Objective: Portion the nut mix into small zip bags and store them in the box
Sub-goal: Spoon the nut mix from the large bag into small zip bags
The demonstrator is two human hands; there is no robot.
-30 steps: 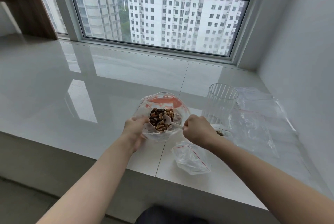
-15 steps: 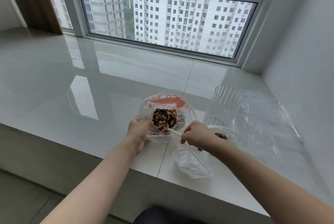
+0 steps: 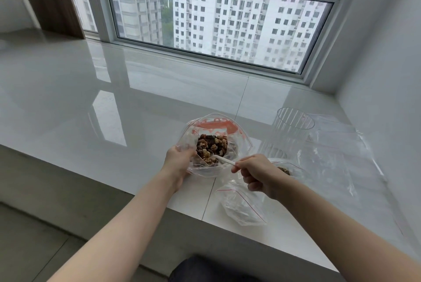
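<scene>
Drawn back a bit since prior frame: R hand [image 3: 258,173], pinching white spoon [image 3: 224,160], bowl end buried in nut mix [image 3: 211,146]. L hand [image 3: 178,162] gripping big bag [image 3: 216,142] rim. Small bag [image 3: 242,206] near sill [image 3: 91,110] edge, contents unclear. Clear box [image 3: 289,131] upright at R. Second nut bag [image 3: 286,170] mostly hidden behind R hand.

- Counter [image 3: 159,90]: glossy white, thin tile seams.
- Big bag [image 3: 218,122]: clear, with an orange-red printed patch.
- Nut mix [image 3: 211,145]: dark brown, tan and cream bits.
- Spoon [image 3: 224,161]: white.
- Small bag [image 3: 241,206] at the counter's near edge: clear, red zip line.
- Box [image 3: 289,131]: clear, vertically ribbed.
</scene>
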